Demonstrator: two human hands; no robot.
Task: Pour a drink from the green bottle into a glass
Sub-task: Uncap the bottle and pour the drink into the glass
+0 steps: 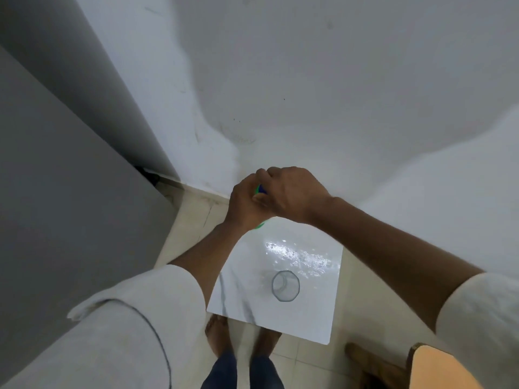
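Both of my hands meet over the far left corner of a small white table [303, 318]. My left hand [244, 203] wraps the green bottle [260, 224], of which only slivers of green show under the wrist and between the hands. My right hand [292, 192] is closed over the bottle's top, where a bit of blue cap [262, 189] peeks out. A clear, empty glass [285, 285] stands upright on the table, nearer to me than the hands and apart from them.
A grey cabinet or door panel [70, 192] rises on the left, white walls meet behind the table. A wooden chair [438, 369] sits at the lower right. My bare feet [241, 338] stand on pale floor tiles under the table's near edge.
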